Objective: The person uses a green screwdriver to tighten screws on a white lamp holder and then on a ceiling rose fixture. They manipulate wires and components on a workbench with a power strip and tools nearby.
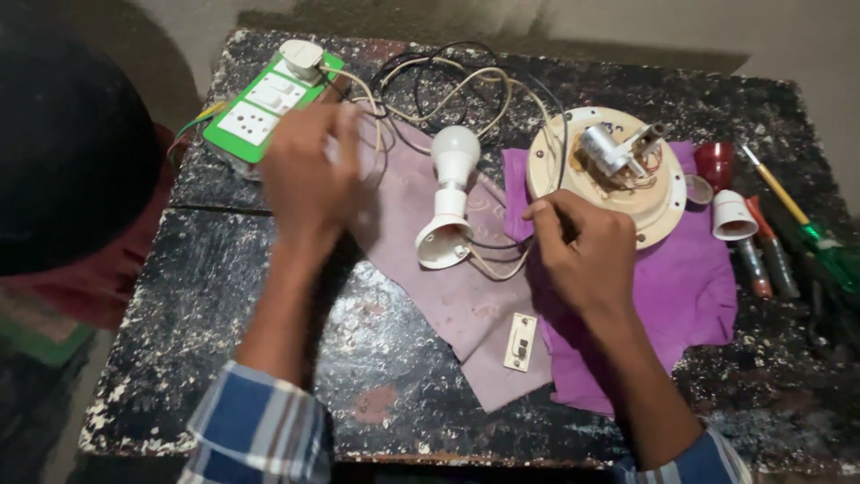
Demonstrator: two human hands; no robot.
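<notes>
In the head view, a scarred black table (pixel 269 296) with chipped paint is seen from above, draped with a mauve cloth (pixel 466 309) and a brighter purple cloth (pixel 690 287). The left hand (pixel 309 175) is raised at about ten o'clock from the table's middle, just beside a green switchboard (pixel 255 112) with white sockets; its fingers are curled narrowly, seemingly pinching the cream wires (pixel 466 85), though what exactly is gripped cannot be told. The right hand (pixel 582 246) rests near the centre, fingertips closed on a thin wire at the rim of a cream round ceiling-rose plate (pixel 645 202), which lies at about two o'clock and carries a small metal fitting. Between the hands a white bulb in its glossy plastic holder (pixel 448 193) lies tilted on the mauve cloth, and a small cream switch (pixel 520 341) lies at six o'clock. By judgement, the wire work is best done with the strands kept taut and untangled and the plate steadied against the cloth. At three o'clock a white bulb holder (pixel 733 215), a red cap (pixel 714 163) and a green-handled screwdriver (pixel 815 233) are set down.
</notes>
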